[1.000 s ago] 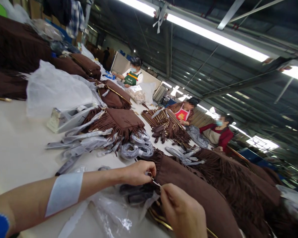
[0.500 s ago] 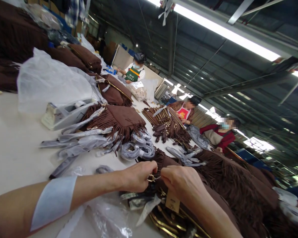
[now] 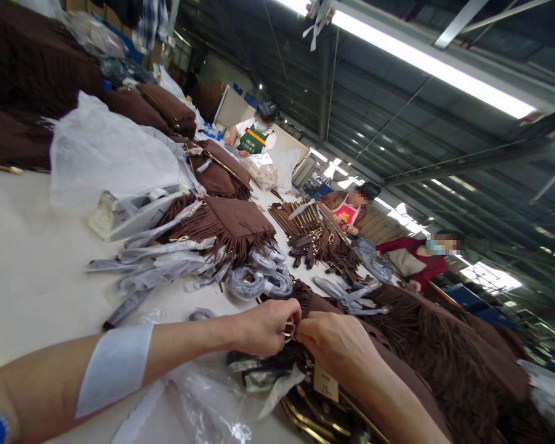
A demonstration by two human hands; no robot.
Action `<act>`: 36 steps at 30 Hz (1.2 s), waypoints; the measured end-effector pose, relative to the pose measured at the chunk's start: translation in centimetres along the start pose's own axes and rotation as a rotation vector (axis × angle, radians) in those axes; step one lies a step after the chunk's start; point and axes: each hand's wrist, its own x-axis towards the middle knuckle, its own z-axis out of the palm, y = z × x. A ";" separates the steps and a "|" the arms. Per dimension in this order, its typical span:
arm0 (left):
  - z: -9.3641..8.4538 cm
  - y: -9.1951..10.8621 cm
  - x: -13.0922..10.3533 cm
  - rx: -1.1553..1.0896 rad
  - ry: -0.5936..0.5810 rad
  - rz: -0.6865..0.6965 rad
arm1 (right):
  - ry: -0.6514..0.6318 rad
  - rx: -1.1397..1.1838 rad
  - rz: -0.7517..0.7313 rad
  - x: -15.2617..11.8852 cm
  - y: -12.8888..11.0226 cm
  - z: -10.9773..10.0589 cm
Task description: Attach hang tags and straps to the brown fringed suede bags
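The left hand (image 3: pixel 264 327) and right hand (image 3: pixel 335 338) have been brought closer together. A gold ring (image 3: pixel 288 332) is pinched in the left fingers, beside the near brown bag (image 3: pixel 409 370); the right fingers are pressed together, their hold hidden. Close work seems permitted.

A hand could pass over the pale tabletop (image 3: pixel 41 265) at left, between the white plastic bag (image 3: pixel 115 151) and the left forearm (image 3: pixel 189 339). Beyond the left hand (image 3: pixel 263 327), coiled straps (image 3: pixel 247 283) and wrapped straps (image 3: pixel 166 268) block the way. Clear plastic (image 3: pixel 213 410) lies on its near side; fringed brown bags (image 3: pixel 444 336) crowd the right hand (image 3: pixel 335 339).
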 end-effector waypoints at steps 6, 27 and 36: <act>-0.1 -1.0 0.1 -0.026 -0.001 0.118 | 0.007 0.150 0.092 -0.4 -0.7 1.0; 1.6 -1.8 -0.2 0.580 0.007 0.304 | 0.021 0.462 0.090 0.3 0.5 2.6; -0.4 -1.3 0.1 0.211 0.059 0.275 | -0.050 0.873 0.086 -1.2 2.0 1.0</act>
